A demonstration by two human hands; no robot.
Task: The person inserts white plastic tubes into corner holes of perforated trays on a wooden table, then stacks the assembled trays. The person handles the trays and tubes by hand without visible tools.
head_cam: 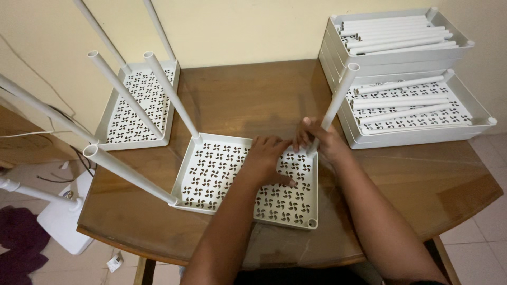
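Gripping a white tube (pixel 335 99) at its base, right hand (pixel 323 141) is seating it in the tray (pixel 211 174) corner; left hand (pixel 266 158) is lying flat, bracing; keeping it upright helps.

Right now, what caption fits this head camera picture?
Right hand fits a white tube into a patterned tray's corner; left hand presses the tray.

My left hand (pixel 266 158) and right hand (pixel 322 140) are bare, no rings or watch; both forearms are uncovered, no sleeves showing.
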